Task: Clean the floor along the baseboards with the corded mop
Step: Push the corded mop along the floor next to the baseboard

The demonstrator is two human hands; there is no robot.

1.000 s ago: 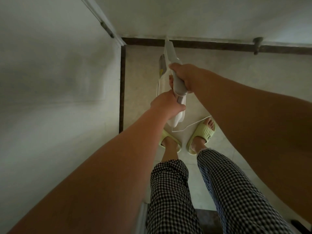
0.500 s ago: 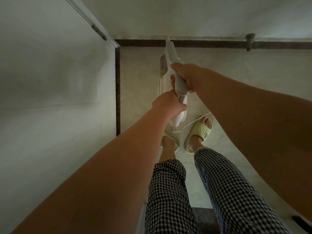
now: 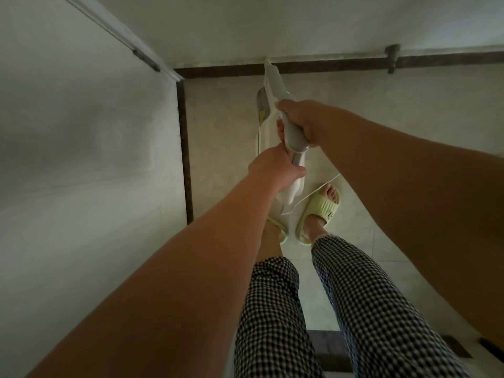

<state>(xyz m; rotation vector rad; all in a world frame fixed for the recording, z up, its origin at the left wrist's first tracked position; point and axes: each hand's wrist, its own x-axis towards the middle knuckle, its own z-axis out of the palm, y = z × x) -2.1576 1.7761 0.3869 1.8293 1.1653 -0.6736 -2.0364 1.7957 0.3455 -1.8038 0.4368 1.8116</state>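
- The corded mop (image 3: 272, 85) is one smooth white plastic body with a grey handle, stretching toward 12 o'clock, its far tip at the dark baseboard (image 3: 327, 64).
- The right hand (image 3: 300, 118) wraps its fingers round the grey grip.
- The left hand (image 3: 272, 167), just below toward 6 o'clock, curls round the lower white part.
- One thin white cord (image 3: 313, 190) loops off toward 5 o'clock.
- Two pale green ribbed slippers (image 3: 321, 211) stand on glossy beige floor tiles (image 3: 218, 132).
- Two checked trouser legs (image 3: 368, 309), woven fabric.
- One metal door stop (image 3: 392, 57) at 1 o'clock.
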